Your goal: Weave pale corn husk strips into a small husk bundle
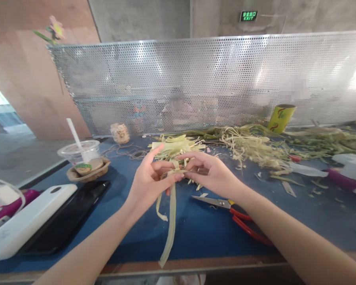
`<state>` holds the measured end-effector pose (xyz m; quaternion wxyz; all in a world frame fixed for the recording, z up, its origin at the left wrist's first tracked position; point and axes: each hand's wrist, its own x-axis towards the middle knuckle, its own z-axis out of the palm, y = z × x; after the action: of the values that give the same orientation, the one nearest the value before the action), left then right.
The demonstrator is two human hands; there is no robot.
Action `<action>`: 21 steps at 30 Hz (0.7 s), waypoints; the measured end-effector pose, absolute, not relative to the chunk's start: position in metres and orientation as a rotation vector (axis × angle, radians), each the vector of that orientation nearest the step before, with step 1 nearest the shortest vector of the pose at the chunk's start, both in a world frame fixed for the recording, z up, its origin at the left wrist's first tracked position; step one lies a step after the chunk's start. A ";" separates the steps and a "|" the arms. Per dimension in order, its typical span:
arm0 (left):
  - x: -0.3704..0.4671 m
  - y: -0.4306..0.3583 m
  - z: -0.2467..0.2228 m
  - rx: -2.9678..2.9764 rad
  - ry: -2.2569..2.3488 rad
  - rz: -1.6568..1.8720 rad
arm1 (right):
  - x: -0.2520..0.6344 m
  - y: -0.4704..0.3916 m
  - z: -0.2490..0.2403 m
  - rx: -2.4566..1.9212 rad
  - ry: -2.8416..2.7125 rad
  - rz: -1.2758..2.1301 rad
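Observation:
Both hands meet over the middle of the blue table. My left hand (150, 176) pinches pale green plant strips (171, 221) between thumb and fingers, its index finger pointing up. From the opposite side, my right hand (206, 168) has its fingertips closed on the same strips. One long flat strip hangs down toward the table's front edge, and a shorter curled one dangles beside it. Just behind the hands lies a bundle of pale strips (178, 145). Scissors with red handles (245, 221) rest under my right forearm, blades pointing left.
On the left are a plastic cup with a straw (84, 156), a white power bank-like slab (32, 217), and a black phone (67, 217). Heaps of shredded plant strips (255, 148) and a yellow tube (281, 118) lie right. A perforated metal screen (178, 79) stands behind.

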<state>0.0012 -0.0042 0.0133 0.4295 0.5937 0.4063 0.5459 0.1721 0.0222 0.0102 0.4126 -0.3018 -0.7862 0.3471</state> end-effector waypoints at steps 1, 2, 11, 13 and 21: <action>0.002 -0.005 0.014 1.488 1.019 1.365 | 0.173 0.022 0.011 -0.747 -1.978 0.850; 0.002 -0.006 0.014 1.495 1.028 1.364 | 0.174 0.021 0.011 -0.736 -1.982 0.827; 0.003 -0.009 0.012 1.495 1.085 1.390 | 0.177 0.019 0.015 -0.699 -2.032 0.737; 0.002 -0.008 0.013 1.489 1.084 1.381 | 0.177 0.019 0.015 -0.704 -2.034 0.761; -0.001 -0.009 0.017 1.453 1.060 1.450 | 0.186 0.022 0.023 -0.787 -1.949 0.865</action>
<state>-0.0005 -0.0086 0.0166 0.4036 0.5755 0.4199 0.5741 0.1861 0.0222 0.0234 0.4209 -0.3140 -0.7778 0.3453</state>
